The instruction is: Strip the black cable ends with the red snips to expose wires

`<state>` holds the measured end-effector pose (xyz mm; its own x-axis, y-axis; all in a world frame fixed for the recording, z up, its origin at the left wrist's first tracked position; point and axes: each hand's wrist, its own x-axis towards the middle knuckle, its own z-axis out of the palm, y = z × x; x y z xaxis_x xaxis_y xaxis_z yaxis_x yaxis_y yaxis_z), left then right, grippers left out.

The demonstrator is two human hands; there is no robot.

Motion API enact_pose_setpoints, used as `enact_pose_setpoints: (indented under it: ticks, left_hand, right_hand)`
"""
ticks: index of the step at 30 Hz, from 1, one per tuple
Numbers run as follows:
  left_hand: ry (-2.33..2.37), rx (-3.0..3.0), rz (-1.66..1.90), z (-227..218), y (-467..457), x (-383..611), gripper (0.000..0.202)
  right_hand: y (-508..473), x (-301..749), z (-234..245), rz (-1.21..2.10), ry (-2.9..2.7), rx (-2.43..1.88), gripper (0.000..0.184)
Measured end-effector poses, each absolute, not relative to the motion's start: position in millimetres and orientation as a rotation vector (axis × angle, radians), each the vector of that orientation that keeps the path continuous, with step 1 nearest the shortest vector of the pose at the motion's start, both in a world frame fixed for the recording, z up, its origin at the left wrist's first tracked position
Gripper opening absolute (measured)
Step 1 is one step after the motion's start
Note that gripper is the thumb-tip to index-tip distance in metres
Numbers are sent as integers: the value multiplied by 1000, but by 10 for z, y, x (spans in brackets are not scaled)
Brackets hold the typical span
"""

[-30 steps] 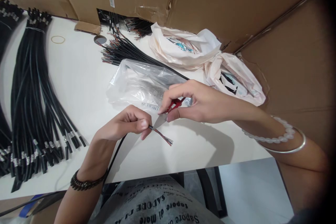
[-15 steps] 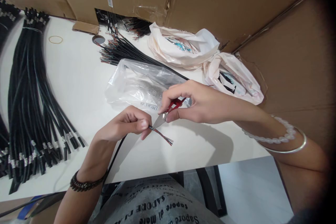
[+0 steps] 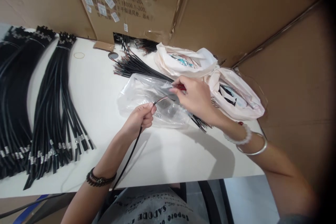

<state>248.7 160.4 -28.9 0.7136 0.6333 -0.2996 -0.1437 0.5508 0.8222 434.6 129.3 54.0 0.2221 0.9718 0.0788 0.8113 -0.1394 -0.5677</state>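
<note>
The cable [image 3: 130,153] in the left grip [image 3: 140,119] is black, its bared strands [image 3: 161,99] reddish. The snips [image 3: 180,86] in the right grip [image 3: 195,99] have red handles; the surface [image 3: 168,154] beneath both is white.

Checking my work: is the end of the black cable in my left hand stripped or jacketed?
Stripped: thin inner wires stick out of the black cable past the left hand, toward the right hand gripping red snips.

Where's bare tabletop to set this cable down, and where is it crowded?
White table is bare between the black cable bundles and the clear plastic bag, and along the near edge before the left hand, holding a black cable, and right hand. Crowded behind them: cream bags and loose cables.
</note>
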Motion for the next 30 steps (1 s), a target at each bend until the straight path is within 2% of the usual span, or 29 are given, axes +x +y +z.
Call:
enact_pose_setpoints:
  ticks: [2,5,8,11,13,17,20,25,27,30]
  left_hand:
    - [698,893,582,-308,1590,2517,49]
    - [767,938,696,-321,1567,2529,50]
    - [794,977,777,-315,1546,2525,48]
    - [797,1000,849,-296,1528,2527,41]
    - [779,1002,897,-281,1526,2536,37]
    - [693,964,980,-229,1552,2578,16]
    - [623,914,1040,-129,1562,2614,26]
    - [465,837,1165,314,1478,2549,20]
    - [391,820,1234,590,1408,2451,16]
    - [286,806,1372,1036,1270,2194,18]
  right_hand:
    - [1282,4336,493,314,-1547,-2046,15]
    - [1266,4315,423,462,-1490,-1974,16]
    - [1221,4220,345,586,-1380,-1815,25]
    - [1087,4027,259,660,-1231,-1663,34]
    - [941,3866,183,750,-1155,-1575,33]
    - [577,3504,-36,1030,-1004,-1442,34]
    - [305,3223,-195,1155,-823,-1400,40]
    - [-95,2848,-255,1376,-745,-1346,60]
    - [-248,2753,-213,1449,-780,-1333,55]
    - [-471,2696,-124,1497,-901,-1338,36]
